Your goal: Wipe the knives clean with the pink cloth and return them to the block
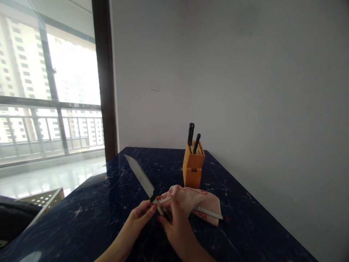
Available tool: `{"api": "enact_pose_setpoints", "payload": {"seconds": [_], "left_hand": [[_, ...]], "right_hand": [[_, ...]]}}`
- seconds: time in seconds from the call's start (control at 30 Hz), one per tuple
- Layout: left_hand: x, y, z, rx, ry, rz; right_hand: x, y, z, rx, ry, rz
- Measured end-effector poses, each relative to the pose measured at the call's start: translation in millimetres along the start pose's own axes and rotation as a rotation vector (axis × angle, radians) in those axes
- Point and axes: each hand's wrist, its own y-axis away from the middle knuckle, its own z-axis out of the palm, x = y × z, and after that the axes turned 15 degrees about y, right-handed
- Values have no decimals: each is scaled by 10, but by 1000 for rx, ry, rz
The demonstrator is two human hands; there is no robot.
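My left hand (pixel 141 215) pinches the base of a large kitchen knife (pixel 140 176) whose blade points up and away to the left. My right hand (pixel 176 223) wraps round the knife's handle together with a fold of a pink cloth (pixel 195 202) that trails to the right on the dark marble table (pixel 89 214). A second knife (pixel 209 213) with a pale blade lies on the cloth's right edge. Behind the cloth stands a wooden knife block (pixel 193 165) with two black handles sticking out.
A grey wall runs along the right side and back of the table. To the left is a large window with a dark frame (pixel 105 80) and a balcony railing outside. A dark object (pixel 13 218) and a pale perforated box (pixel 45 199) sit at the lower left.
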Motion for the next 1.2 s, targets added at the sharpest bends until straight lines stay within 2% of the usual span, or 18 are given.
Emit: {"api": "enact_pose_setpoints", "payload": {"seconds": [0.1, 0.17, 0.3, 0.47, 0.57, 0.67, 0.8, 0.9, 0.97, 1.1, 1.2], "left_hand": [[40, -43, -91, 76, -363, 130], [62, -65, -141, 154, -471, 190], [101, -87, -202, 271, -374, 231], [146, -96, -247, 284, -277, 152], [143, -95, -268, 223, -298, 98], [118, -99, -288, 183, -300, 87], [96, -113, -291, 244, -216, 56], [111, -107, -267, 259, -208, 40], [141, -87, -247, 282, -244, 67], [232, -39, -206, 381, -424, 231], [253, -28, -154, 380, -551, 291]], "right_hand": [[21, -18, -38, -7, 33, -13], [25, -32, -66, -13, 51, -15], [32, -58, -107, 11, 93, -11], [70, -94, -207, -44, 178, -47], [119, -126, -290, -47, 194, -55], [209, -163, -307, -26, 68, 34], [353, -200, -214, -27, -243, 238], [408, -214, -170, 44, -324, 352], [425, -224, -189, 93, -351, 359], [446, -250, -279, 278, -298, 377], [413, -253, -290, 362, -260, 398]]}}
